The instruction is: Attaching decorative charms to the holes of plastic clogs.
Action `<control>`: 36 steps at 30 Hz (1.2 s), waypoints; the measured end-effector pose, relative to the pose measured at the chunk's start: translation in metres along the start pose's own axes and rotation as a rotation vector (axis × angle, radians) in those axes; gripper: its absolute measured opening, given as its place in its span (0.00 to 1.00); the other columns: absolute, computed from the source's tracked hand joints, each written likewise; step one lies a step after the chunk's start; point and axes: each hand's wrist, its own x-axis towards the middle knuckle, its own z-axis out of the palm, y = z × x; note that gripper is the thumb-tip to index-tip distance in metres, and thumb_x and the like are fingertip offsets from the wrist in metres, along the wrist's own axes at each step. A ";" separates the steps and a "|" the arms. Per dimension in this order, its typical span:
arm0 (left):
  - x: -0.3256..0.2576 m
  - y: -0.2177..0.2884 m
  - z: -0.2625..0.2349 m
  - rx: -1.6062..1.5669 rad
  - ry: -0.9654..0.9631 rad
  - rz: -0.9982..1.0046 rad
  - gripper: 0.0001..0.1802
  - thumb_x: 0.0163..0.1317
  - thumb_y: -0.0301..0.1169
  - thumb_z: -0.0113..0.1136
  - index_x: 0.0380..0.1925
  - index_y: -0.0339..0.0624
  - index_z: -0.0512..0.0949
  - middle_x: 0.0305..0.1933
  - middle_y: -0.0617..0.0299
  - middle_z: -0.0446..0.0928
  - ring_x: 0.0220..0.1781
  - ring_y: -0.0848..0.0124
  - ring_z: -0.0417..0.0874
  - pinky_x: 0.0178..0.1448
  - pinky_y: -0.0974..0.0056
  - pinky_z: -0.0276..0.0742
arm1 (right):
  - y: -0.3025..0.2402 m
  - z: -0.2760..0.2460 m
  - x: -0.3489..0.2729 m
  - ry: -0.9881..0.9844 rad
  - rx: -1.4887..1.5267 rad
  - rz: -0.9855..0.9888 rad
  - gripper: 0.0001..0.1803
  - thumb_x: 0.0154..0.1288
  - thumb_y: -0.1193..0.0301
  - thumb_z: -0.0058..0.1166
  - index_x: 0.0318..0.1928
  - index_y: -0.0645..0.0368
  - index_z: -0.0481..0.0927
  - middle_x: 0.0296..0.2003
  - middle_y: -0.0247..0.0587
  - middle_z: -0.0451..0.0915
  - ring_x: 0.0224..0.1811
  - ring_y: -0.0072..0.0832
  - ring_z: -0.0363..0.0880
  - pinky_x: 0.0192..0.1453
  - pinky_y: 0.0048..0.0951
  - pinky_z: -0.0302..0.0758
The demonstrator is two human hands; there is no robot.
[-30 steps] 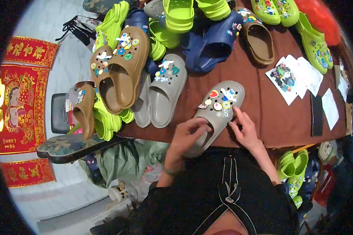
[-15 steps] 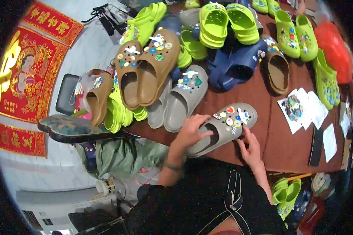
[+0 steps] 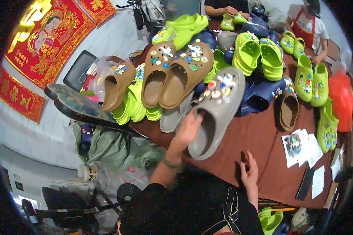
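A grey clog [image 3: 217, 107] with colourful charms on its toe is in my left hand [image 3: 189, 131], gripped at the side of its foot opening. Its toe points away from me, raised over the table. Beside it, to the left, another grey clog [image 3: 171, 116] lies partly hidden under a pair of brown clogs [image 3: 184, 80]. My right hand [image 3: 249, 172] is apart from the clog, over the near part of the brown cloth, fingers spread and nothing in them.
Lime clogs [image 3: 248, 53], navy clogs [image 3: 259, 98] and a single brown clog [image 3: 289, 109] crowd the brown-covered table [image 3: 259, 145]. Printed papers [image 3: 296, 147] and a black strip [image 3: 304, 183] lie at right near a red bag [image 3: 340, 102]. Two people sit across the table.
My left hand has lifted the grey clog and moved it away from me, swinging its toe forward. My right hand has let go of its side. The view has tilted up, showing two people.
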 end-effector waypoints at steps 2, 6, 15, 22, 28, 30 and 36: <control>0.016 0.073 -0.007 0.305 0.090 0.100 0.26 0.66 0.42 0.48 0.53 0.29 0.67 0.47 0.32 0.75 0.53 0.38 0.73 0.56 0.47 0.67 | 0.007 -0.002 -0.002 0.019 -0.001 0.016 0.24 0.61 0.77 0.56 0.59 0.64 0.71 0.31 0.45 0.73 0.33 0.33 0.74 0.39 0.29 0.71; 0.069 0.057 -0.003 0.800 0.327 0.264 0.18 0.61 0.41 0.55 0.40 0.37 0.72 0.42 0.46 0.78 0.42 0.47 0.80 0.45 0.48 0.77 | -0.008 0.002 0.003 -0.034 0.007 -0.001 0.22 0.61 0.76 0.56 0.57 0.64 0.73 0.32 0.45 0.74 0.33 0.33 0.74 0.39 0.29 0.71; 0.111 0.049 0.016 0.794 0.252 0.253 0.17 0.56 0.44 0.62 0.27 0.39 0.78 0.31 0.50 0.80 0.36 0.54 0.83 0.40 0.52 0.79 | 0.011 0.004 -0.003 -0.070 0.014 -0.046 0.17 0.62 0.78 0.54 0.52 0.64 0.76 0.36 0.44 0.75 0.37 0.33 0.74 0.42 0.27 0.71; 0.068 0.060 -0.024 0.494 0.247 0.439 0.19 0.56 0.43 0.63 0.33 0.36 0.76 0.35 0.48 0.79 0.41 0.52 0.80 0.46 0.52 0.76 | 0.005 0.005 -0.003 -0.060 0.023 0.031 0.15 0.62 0.79 0.53 0.50 0.65 0.77 0.36 0.44 0.76 0.39 0.33 0.74 0.45 0.28 0.70; 0.091 0.030 -0.171 1.007 1.268 0.316 0.39 0.55 0.49 0.61 0.54 0.25 0.66 0.59 0.33 0.65 0.64 0.41 0.62 0.67 0.41 0.54 | 0.000 0.005 0.001 -0.058 0.003 0.017 0.13 0.62 0.79 0.53 0.48 0.65 0.77 0.35 0.43 0.75 0.39 0.32 0.73 0.45 0.28 0.70; 0.112 -0.011 -0.242 0.928 1.304 0.061 0.44 0.55 0.47 0.60 0.60 0.20 0.59 0.63 0.33 0.61 0.69 0.41 0.54 0.69 0.42 0.50 | 0.000 0.008 0.004 -0.058 0.031 0.026 0.13 0.62 0.79 0.53 0.48 0.65 0.77 0.35 0.43 0.75 0.39 0.32 0.73 0.45 0.28 0.70; 0.084 -0.060 -0.286 0.429 0.593 -0.053 0.31 0.50 0.47 0.66 0.43 0.30 0.75 0.51 0.40 0.74 0.56 0.48 0.73 0.58 0.54 0.68 | 0.013 0.009 -0.002 -0.041 0.066 -0.013 0.13 0.62 0.79 0.53 0.48 0.64 0.77 0.35 0.43 0.74 0.40 0.33 0.73 0.45 0.29 0.70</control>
